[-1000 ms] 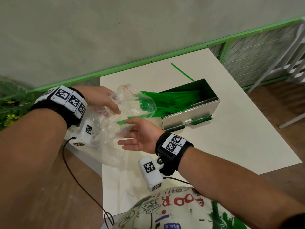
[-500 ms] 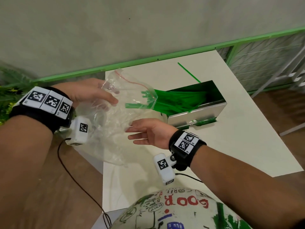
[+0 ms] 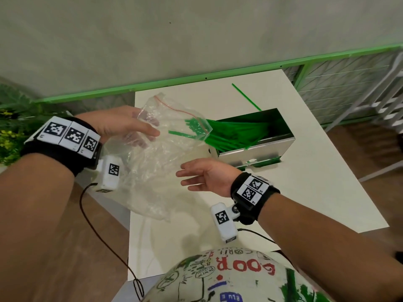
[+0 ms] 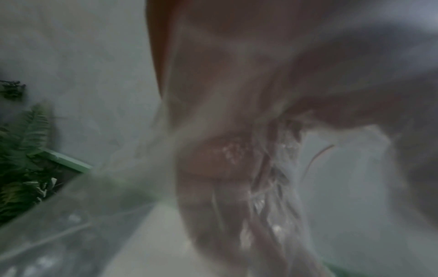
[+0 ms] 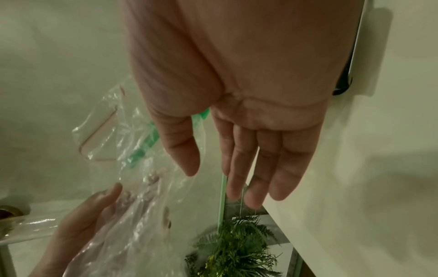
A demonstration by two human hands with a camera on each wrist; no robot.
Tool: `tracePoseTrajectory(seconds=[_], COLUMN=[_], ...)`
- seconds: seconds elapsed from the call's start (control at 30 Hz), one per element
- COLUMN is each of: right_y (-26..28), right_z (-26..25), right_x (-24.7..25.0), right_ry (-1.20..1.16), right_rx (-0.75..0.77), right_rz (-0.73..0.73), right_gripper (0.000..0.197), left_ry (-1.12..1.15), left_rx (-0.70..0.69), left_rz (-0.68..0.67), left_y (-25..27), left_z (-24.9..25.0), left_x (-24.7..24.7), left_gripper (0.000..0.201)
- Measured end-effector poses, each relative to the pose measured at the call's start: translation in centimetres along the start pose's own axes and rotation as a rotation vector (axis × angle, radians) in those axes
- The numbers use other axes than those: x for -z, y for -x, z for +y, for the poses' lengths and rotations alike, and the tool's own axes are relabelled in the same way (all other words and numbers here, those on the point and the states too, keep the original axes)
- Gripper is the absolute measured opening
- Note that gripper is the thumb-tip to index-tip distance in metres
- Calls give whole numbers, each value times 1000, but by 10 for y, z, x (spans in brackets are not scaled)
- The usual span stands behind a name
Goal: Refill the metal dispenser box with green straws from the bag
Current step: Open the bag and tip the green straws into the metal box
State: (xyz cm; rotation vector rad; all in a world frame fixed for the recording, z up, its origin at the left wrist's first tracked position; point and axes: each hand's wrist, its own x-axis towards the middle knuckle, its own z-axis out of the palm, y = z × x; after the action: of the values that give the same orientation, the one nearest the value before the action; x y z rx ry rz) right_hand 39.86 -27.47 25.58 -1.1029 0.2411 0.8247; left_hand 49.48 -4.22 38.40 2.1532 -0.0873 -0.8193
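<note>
White table [image 3: 305, 171] carries the metal box [image 3: 257, 149], packed with green straws [image 3: 235, 131]. Left hand [image 3: 122, 125] pinches the thin, soft bag [image 3: 157, 162], 1 straw [image 3: 181, 134] inside; right hand [image 3: 205, 175] is spread, empty. Left wrist view: blurred plastic over fingers [image 4: 213, 159]. Right wrist view: spread palm [image 5: 237, 93] beside the slippery bag [image 5: 132, 150]; probably best held near its mouth.
</note>
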Motion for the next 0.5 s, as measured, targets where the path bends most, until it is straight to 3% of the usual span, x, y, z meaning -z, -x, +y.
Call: tracePoseTrajectory(seconds=[0.03,0.13,0.27,0.4,0.5], right_y=[1,0,-1,2,2], right_z=[1,5,9,8,6], right_x=[2,8,16,22,26], right_ry=[7,30,100,165,197], right_rx=[-2,-13,-24,-30,-32], right_rz=[9,38,74,103,125], right_gripper=[24,22,20,20,25], left_ry=[4,34,57,210,302], left_rx=[1,29,83,87,76], left_rz=[7,24,17,-25,-57], left_y=[2,10,17,23,26], left_z=[-3,-12,-27,-46,-60], left_x=[3,7,10,16,22], left_gripper=[118,81,70,108,118])
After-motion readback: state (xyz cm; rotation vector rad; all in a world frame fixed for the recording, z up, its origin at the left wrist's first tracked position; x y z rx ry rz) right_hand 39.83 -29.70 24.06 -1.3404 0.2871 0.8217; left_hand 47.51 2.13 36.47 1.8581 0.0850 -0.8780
